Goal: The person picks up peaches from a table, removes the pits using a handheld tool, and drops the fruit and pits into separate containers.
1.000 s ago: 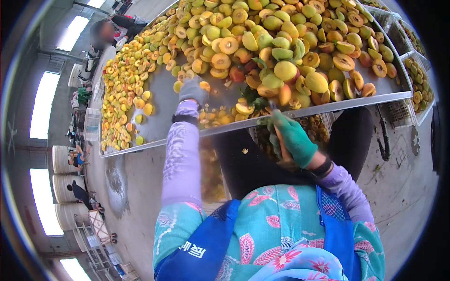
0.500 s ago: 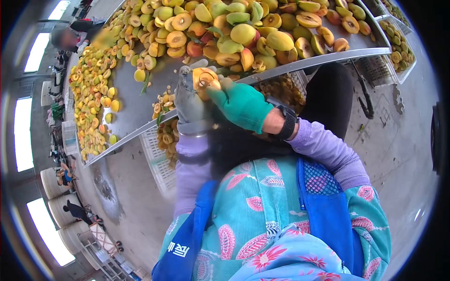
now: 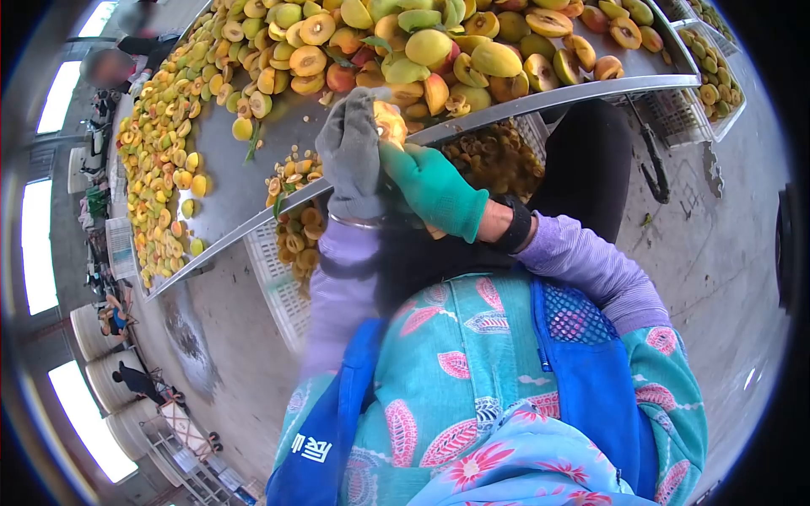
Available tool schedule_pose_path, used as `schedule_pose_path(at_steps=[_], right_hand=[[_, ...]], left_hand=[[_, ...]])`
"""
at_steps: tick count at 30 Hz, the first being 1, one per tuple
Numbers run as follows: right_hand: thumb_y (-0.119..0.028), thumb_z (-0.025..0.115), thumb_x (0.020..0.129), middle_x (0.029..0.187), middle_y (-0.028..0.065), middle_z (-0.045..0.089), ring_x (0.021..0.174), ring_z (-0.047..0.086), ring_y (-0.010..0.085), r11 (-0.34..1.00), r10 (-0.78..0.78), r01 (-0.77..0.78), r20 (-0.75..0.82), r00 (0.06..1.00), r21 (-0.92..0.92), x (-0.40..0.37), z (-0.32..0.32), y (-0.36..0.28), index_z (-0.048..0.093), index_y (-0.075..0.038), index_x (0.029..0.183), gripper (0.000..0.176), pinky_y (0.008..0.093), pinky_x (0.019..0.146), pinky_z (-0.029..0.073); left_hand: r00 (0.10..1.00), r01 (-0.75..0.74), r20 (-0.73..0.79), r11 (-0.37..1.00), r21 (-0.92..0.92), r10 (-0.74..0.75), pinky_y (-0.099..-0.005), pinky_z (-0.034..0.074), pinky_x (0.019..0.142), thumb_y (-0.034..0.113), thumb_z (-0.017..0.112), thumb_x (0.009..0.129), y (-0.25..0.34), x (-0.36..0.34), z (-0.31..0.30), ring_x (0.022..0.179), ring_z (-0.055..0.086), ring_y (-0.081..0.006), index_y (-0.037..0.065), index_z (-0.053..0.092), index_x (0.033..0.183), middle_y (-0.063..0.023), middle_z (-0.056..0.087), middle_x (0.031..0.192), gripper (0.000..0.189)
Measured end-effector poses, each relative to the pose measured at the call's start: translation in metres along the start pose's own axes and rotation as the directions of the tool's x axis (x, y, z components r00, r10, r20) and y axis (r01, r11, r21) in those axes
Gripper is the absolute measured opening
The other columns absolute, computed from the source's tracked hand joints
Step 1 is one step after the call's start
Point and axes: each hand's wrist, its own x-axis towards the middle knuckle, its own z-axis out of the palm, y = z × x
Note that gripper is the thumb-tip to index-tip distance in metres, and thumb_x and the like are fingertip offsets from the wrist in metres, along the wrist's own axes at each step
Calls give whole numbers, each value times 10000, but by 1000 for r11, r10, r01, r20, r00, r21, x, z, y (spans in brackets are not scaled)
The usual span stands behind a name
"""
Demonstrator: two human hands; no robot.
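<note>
Fruit (image 3: pixel 391 126) turned | left hand (image 3: pixel 352 152): pinching it | right hand (image 3: pixel 440 192): closed on mostly hidden handle (image 3: pixel 434 231)

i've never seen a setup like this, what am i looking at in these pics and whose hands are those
There is no robot here: these are a person's own hands, both gloved. Every picture comes from one camera worn on the head, looking forward and down, so the wearer's clothing fills the lower part.

The left hand wears grey, the right hand green. They meet at a piece of cut fruit near the table's edge; a tan bit shows below the green glove, too little to name.

Halved and whole-looking fruit lies heaped on a metal table. A white crate holding fruit pieces stands below its near edge.
</note>
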Motion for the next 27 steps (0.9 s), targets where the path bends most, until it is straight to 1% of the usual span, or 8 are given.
schedule_pose_path(at_steps=[4,10,13,18,21,23,25,27], right_hand=[[-505,441,973,588,-25,461,434,419,108,687,23,-387,514,858,615,1,-10,-3,498,-115,798,431,273,410,346],[-522,418,984,559,-79,408,414,378,84,889,217,-297,251,943,349,-8,-2,-11,473,-159,851,390,242,415,302],[-503,409,996,552,-87,407,420,375,77,630,-34,-473,630,776,616,-2,-16,-6,491,-164,858,375,238,430,311],[-504,380,1004,542,-84,399,411,367,73,493,-204,-619,773,601,611,-6,-15,-2,503,-159,883,386,248,419,291],[-502,391,1001,549,-70,416,399,373,78,511,-117,-616,758,642,600,-12,-41,-2,502,-152,883,385,244,393,277],[-492,421,994,560,-48,442,399,398,89,531,274,-641,604,748,554,-14,-72,19,507,-130,896,384,241,373,305],[-489,446,985,563,-33,450,406,417,96,638,427,-623,465,776,453,-17,-67,25,512,-117,906,386,246,372,336],[-488,469,976,563,-21,452,411,427,102,724,481,-586,342,807,364,-13,-60,19,518,-107,915,389,250,375,361]], left_hand=[[962,223,175,972,-69,-208,-254,496,584,250,512,993,22,5,-5,656,619,-139,-39,669,977,-98,670,779,329],[962,126,243,992,19,-127,-339,575,596,386,499,978,-6,11,-12,687,669,-236,-53,609,1089,-174,670,867,467],[943,303,212,924,-234,-256,-271,529,584,301,491,993,8,3,-1,629,629,-191,-34,647,972,-123,651,771,371],[932,356,67,867,-349,-356,-286,531,595,327,505,981,20,-19,-12,755,630,-176,25,590,1102,-93,631,872,336],[886,456,133,785,-420,-444,-288,524,614,246,568,946,40,-50,-100,751,638,-186,44,586,1156,-63,649,898,292],[941,291,86,909,299,-329,-326,514,634,330,593,902,37,-38,-155,688,624,-218,19,609,1104,-101,665,884,372],[895,123,10,269,955,-445,-366,498,670,404,582,897,61,-10,-183,701,595,-241,19,630,993,-112,660,867,400],[905,361,-338,45,932,-260,-393,499,772,318,604,875,86,40,-128,807,624,-288,5,636,997,-177,668,941,338]])
